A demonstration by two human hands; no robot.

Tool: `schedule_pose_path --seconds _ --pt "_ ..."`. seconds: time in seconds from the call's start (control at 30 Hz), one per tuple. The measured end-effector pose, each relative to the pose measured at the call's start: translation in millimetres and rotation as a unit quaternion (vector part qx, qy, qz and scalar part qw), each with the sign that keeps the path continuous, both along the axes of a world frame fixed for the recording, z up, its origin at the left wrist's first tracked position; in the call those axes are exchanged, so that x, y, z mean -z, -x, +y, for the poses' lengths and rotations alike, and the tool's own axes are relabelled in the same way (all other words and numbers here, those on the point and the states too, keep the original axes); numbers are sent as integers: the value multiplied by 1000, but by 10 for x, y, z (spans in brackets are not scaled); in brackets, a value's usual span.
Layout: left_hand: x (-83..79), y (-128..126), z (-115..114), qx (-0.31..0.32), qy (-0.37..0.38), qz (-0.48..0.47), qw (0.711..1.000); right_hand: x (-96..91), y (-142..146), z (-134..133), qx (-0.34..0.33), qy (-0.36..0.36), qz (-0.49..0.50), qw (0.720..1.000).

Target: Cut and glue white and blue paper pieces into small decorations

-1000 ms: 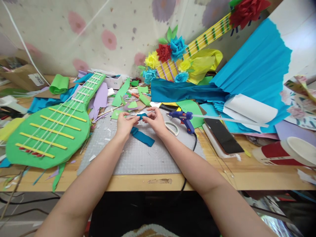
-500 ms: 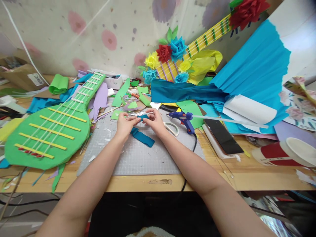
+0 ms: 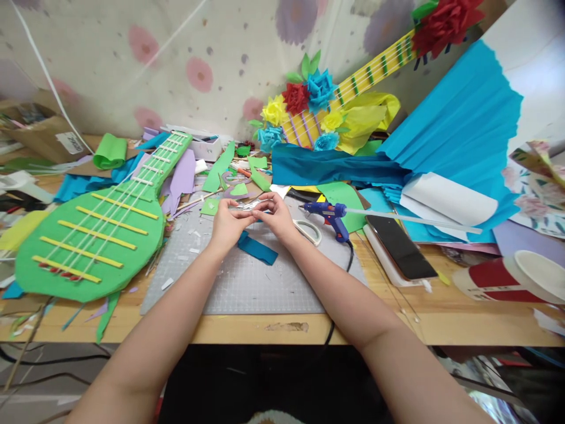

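Strip [image 3: 259, 249], blue, lies on the mat [image 3: 265, 291], just nearer me than my hands. Left hand [image 3: 230, 224] and right hand [image 3: 279, 219] meet at the fingertips; whether they grip anything, I cannot tell. Glue gun [image 3: 332, 217] sits to the right.

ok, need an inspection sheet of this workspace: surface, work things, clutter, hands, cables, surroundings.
Surface: grey gridded cutting mat on a light wooden table, its front edge chipped.
Work things: flat dark-blue paper strip on the mat; blue-purple plastic glue gun, clear stick protruding behind.
Clutter: green paper offcuts beyond the mat; small white scraps on it.
Hands: left hand and right hand meet at the fingertips; anything held is hidden.
Cables: black power cable runs from the gun, passing the table's front edge.
Surroundings: pale flower-patterned wall; green paper lute at left.
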State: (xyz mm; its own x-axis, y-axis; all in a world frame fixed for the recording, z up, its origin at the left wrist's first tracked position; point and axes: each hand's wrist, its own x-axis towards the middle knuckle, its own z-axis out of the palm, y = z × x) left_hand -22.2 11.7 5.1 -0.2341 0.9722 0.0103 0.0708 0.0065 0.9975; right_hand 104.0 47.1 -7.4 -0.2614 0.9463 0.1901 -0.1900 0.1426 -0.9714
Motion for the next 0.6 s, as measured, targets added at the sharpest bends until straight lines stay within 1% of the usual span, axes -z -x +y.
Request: schedule_pose_path --seconds 0.13,0.3,0.4,0.5,0.6 --pt "-28 -5 -8 -4 15 -8 1000 -9 1 11 12 8 -2 1000" --pt "-93 -34 -29 24 52 -68 996 41 8 38 36 0 -6 999" --pt "-117 -48 -34 20 72 -109 991 39 2 40 29 -17 -10 999" --pt "-122 -47 -24 11 101 -148 984 -1 -26 16 28 -41 -38 998" --pt "-118 -30 -6 -8 122 -161 979 -44 -73 -23 -6 -51 -50 997"
